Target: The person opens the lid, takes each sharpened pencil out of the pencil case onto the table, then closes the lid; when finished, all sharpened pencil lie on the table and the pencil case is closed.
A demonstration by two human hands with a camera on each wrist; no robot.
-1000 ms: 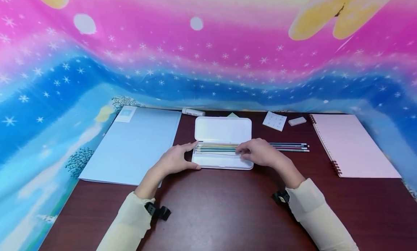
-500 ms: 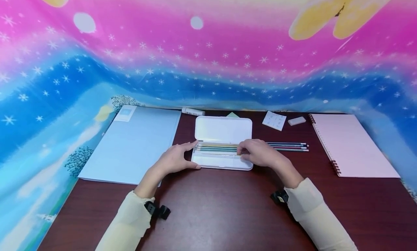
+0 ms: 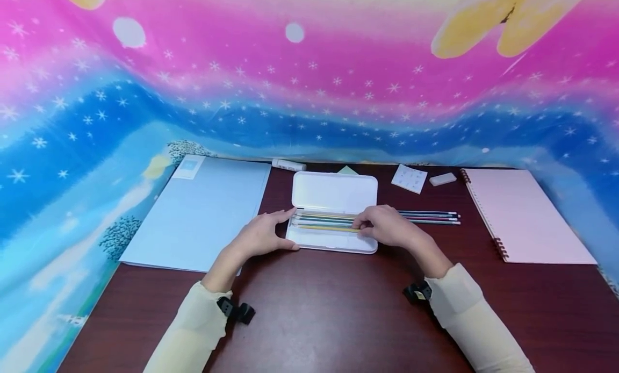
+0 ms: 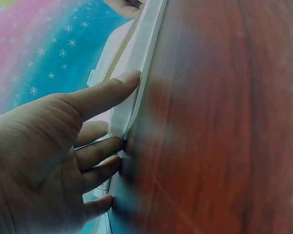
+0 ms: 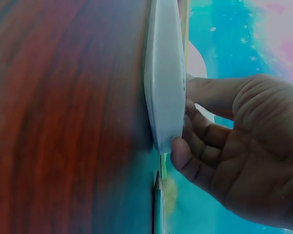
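Observation:
An open white pencil case (image 3: 335,193) lies on the dark red table (image 3: 314,308), its tray holding a row of coloured pencils (image 3: 321,219). My left hand (image 3: 271,234) rests against the case's left end, index finger along the back and thumb along the front wall, as the left wrist view shows at the left hand (image 4: 124,112) on the case (image 4: 141,48). My right hand (image 3: 374,228) curls over the tray's right end and pinches a yellow pencil (image 3: 329,228) lying in the row's front. In the right wrist view my right hand (image 5: 185,131) touches the case (image 5: 163,83).
Three more pencils (image 3: 432,217) lie on the table right of the case. A pale blue folder (image 3: 198,212) is at left, a pink spiral notebook (image 3: 524,214) at right. A glue stick (image 3: 288,165), printed card (image 3: 409,178) and eraser (image 3: 442,179) line the back edge.
The right hand has shifted slightly left along the tray, and a yellow pencil now lies at the front of the row. The left hand has stayed in place.

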